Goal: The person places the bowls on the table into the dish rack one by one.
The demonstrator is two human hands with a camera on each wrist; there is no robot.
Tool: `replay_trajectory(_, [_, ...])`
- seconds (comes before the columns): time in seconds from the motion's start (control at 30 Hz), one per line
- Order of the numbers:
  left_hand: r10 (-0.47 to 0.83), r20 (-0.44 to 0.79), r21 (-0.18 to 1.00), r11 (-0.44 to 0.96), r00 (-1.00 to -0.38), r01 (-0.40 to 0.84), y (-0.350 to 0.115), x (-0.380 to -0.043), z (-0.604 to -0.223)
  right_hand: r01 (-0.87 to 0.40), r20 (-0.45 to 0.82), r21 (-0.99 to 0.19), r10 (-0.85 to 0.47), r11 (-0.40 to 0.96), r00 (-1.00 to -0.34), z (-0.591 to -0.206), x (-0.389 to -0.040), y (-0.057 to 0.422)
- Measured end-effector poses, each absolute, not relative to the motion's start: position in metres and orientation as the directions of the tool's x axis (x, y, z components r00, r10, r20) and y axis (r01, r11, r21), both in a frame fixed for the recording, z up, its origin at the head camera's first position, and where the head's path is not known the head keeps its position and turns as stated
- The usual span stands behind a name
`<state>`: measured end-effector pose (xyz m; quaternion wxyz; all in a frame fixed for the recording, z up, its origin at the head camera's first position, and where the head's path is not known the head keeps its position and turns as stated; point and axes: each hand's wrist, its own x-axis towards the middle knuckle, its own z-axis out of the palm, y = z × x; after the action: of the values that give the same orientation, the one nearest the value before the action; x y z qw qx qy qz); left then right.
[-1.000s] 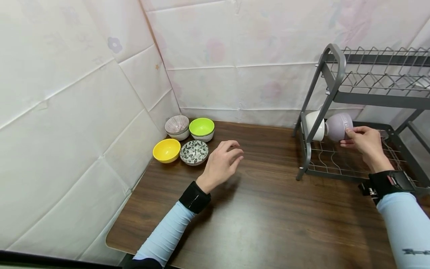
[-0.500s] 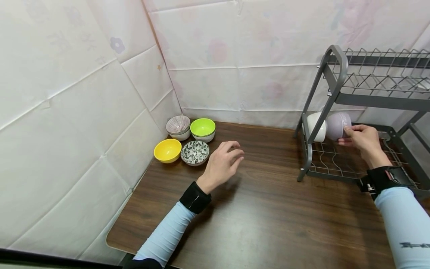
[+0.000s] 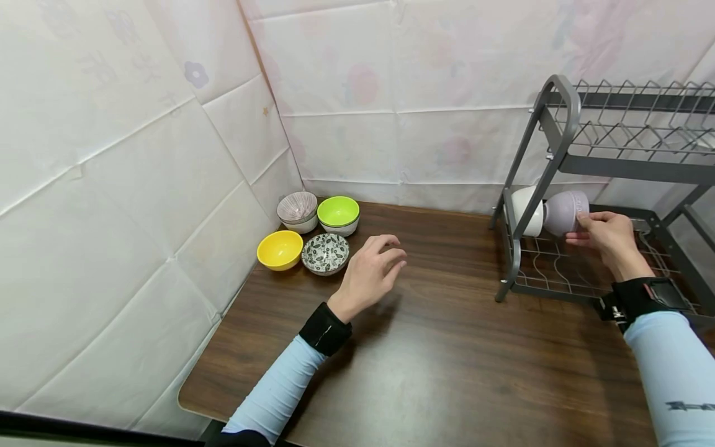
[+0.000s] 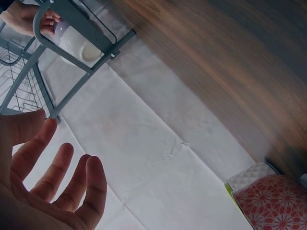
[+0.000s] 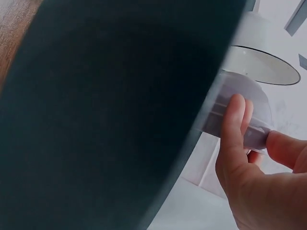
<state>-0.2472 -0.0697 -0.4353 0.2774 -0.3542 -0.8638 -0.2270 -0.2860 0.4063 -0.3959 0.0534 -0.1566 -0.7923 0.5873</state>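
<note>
On the lower tier of the grey dish rack (image 3: pixel 631 162), my right hand (image 3: pixel 611 239) grips a lavender bowl (image 3: pixel 563 213) by its rim, fingers on one side and thumb on the other. The bowl lies tipped on its side, its base toward a white bowl (image 3: pixel 527 211) standing on edge at the rack's left end. In the right wrist view the lavender bowl (image 5: pixel 244 103) overlaps the dark-rimmed mouth of the white bowl (image 5: pixel 261 67). My left hand (image 3: pixel 368 273) hangs over the table with loosely bent fingers, holding nothing, just right of a black-and-white patterned bowl (image 3: pixel 325 253).
Near the left back corner of the wooden table (image 3: pixel 436 347) stand a yellow bowl (image 3: pixel 279 249), a stack topped by a green bowl (image 3: pixel 338 211) and a stack topped by a striped bowl (image 3: pixel 297 207). The rack's upper wire tier (image 3: pixel 642 127) overhangs my right hand.
My right hand moved the lavender bowl left against the white bowl, then slightly back to the right. The left hand has stayed in place.
</note>
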Motion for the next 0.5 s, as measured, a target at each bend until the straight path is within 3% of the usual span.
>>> replay_trajectory(0.5, [0.484, 0.64, 0.202, 0.643, -0.596, 0.739, -0.0669, -0.2468, -0.4371, 0.16, 0.001, -0.9, 0.366, 0.407, -0.93, -0.4011, -0.28, 0.4053])
